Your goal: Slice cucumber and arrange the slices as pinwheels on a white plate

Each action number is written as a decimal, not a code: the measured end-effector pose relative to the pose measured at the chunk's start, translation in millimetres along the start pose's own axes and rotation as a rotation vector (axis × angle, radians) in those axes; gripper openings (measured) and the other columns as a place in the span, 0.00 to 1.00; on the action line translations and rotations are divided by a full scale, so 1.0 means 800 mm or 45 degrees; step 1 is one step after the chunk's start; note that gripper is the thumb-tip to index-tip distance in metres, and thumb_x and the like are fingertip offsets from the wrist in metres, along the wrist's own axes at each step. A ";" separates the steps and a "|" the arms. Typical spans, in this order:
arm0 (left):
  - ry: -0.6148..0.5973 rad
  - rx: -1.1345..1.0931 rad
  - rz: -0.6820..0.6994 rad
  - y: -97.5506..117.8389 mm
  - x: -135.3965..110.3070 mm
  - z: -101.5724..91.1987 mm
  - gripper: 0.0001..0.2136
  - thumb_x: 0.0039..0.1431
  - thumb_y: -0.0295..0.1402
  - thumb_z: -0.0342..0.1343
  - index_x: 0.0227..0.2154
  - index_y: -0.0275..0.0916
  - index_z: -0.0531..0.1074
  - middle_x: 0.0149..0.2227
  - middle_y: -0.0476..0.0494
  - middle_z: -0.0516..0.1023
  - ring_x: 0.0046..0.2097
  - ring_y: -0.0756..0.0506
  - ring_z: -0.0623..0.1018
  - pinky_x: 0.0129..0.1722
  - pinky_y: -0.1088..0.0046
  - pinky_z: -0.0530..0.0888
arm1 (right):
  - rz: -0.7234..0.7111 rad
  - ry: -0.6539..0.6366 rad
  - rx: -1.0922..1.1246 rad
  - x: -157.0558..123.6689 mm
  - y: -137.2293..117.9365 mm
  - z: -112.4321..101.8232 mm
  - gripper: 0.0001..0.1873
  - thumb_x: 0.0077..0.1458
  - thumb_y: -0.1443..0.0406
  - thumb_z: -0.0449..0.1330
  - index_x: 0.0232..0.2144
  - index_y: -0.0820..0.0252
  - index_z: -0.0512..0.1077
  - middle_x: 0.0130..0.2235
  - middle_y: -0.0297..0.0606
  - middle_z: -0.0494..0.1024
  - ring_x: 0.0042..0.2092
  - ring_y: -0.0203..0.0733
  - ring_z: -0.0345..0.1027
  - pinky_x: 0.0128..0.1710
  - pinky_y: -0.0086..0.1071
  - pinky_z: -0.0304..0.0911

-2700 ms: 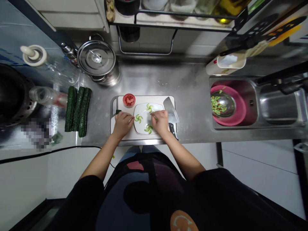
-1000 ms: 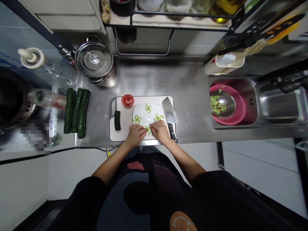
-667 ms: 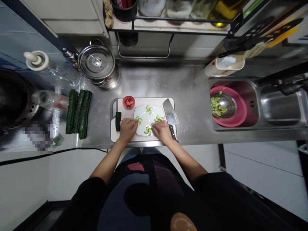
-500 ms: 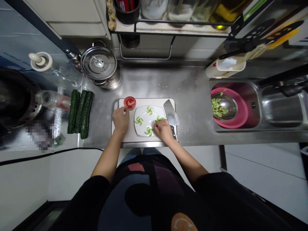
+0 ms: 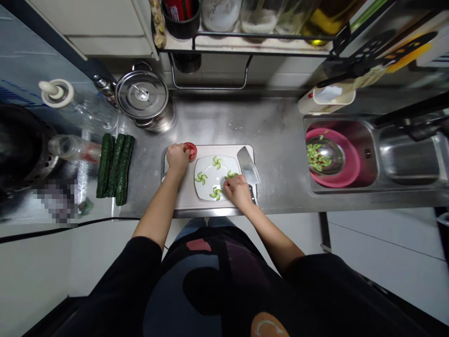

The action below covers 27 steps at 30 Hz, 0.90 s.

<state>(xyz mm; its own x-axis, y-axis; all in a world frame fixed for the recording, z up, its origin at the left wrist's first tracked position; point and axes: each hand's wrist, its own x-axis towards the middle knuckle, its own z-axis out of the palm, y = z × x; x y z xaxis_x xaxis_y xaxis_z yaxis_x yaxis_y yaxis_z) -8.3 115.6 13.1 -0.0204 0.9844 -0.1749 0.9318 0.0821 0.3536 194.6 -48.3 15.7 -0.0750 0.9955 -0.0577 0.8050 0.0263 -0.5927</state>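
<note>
A white square plate point(image 5: 208, 174) lies on a white cutting board point(image 5: 182, 199), bearing several pinwheels of green cucumber slices point(image 5: 217, 162). My left hand point(image 5: 177, 158) reaches to a small red dish point(image 5: 191, 150) holding red bits, at the board's upper left. Its fingertips are drawn together over the dish, and whatever they pinch is too small to see. Over the plate's right side is my right hand point(image 5: 238, 189), fingers curled together beside the right-hand pinwheel point(image 5: 230, 174); what they hold is hidden. A cleaver point(image 5: 248, 164) lies at the board's right, its handle partly behind my right hand.
Whole cucumbers point(image 5: 115, 166) lie left of the board, near a glass jar point(image 5: 73, 148). A lidded steel pot point(image 5: 143, 96) stands behind. Right, the sink point(image 5: 368, 182) holds a pink basin point(image 5: 352, 161) with a bowl of cut pieces. A rack point(image 5: 228, 44) of jars hangs above.
My left hand has moved up and slightly right, its fingers now over the red dish's edge. My right hand stays by the plate's right side. The view has shifted slightly.
</note>
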 end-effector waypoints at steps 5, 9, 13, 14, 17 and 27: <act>0.017 -0.019 0.005 0.002 0.002 0.002 0.08 0.56 0.29 0.52 0.33 0.38 0.77 0.37 0.39 0.77 0.41 0.42 0.74 0.44 0.65 0.68 | 0.012 -0.050 -0.012 0.000 -0.002 -0.001 0.08 0.54 0.71 0.55 0.26 0.58 0.70 0.30 0.40 0.73 0.39 0.45 0.60 0.44 0.38 0.57; -0.050 0.047 0.021 0.005 0.004 -0.002 0.09 0.59 0.29 0.51 0.33 0.34 0.76 0.37 0.37 0.76 0.43 0.41 0.74 0.44 0.65 0.67 | -0.001 -0.049 -0.011 0.001 -0.003 -0.002 0.08 0.54 0.71 0.55 0.26 0.58 0.70 0.30 0.40 0.73 0.39 0.46 0.60 0.43 0.38 0.57; -0.072 0.103 0.168 0.001 0.007 -0.001 0.10 0.61 0.28 0.48 0.33 0.31 0.74 0.37 0.36 0.75 0.45 0.41 0.72 0.47 0.65 0.66 | -0.001 -0.036 0.013 0.001 -0.002 -0.003 0.08 0.53 0.71 0.55 0.25 0.58 0.70 0.30 0.39 0.74 0.38 0.45 0.60 0.44 0.38 0.57; -0.068 0.113 0.198 -0.001 0.009 0.000 0.10 0.61 0.28 0.48 0.32 0.32 0.74 0.37 0.36 0.75 0.45 0.41 0.71 0.47 0.65 0.65 | -0.002 -0.033 0.020 0.001 -0.002 -0.003 0.08 0.53 0.71 0.55 0.25 0.58 0.70 0.30 0.39 0.74 0.38 0.45 0.60 0.43 0.38 0.57; -0.057 0.124 0.238 -0.009 0.012 0.004 0.11 0.62 0.29 0.46 0.31 0.35 0.73 0.37 0.34 0.74 0.44 0.39 0.71 0.46 0.63 0.65 | 0.003 -0.030 0.023 0.000 -0.001 -0.003 0.08 0.53 0.71 0.54 0.26 0.58 0.70 0.30 0.40 0.74 0.39 0.46 0.60 0.43 0.38 0.58; -0.036 -0.091 0.261 -0.007 -0.007 -0.011 0.09 0.61 0.28 0.48 0.31 0.36 0.74 0.38 0.39 0.76 0.43 0.43 0.72 0.50 0.66 0.66 | 0.015 -0.041 0.008 0.014 0.000 -0.006 0.08 0.54 0.71 0.54 0.27 0.59 0.71 0.31 0.39 0.74 0.39 0.45 0.60 0.44 0.37 0.56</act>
<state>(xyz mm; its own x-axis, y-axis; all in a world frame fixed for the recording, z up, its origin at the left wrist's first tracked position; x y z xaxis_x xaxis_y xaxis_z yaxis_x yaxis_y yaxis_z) -16.2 110.6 19.9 0.1782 0.9769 -0.1179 0.8872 -0.1077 0.4487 196.4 -36.8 18.9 -0.0848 0.9923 -0.0904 0.8024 0.0143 -0.5966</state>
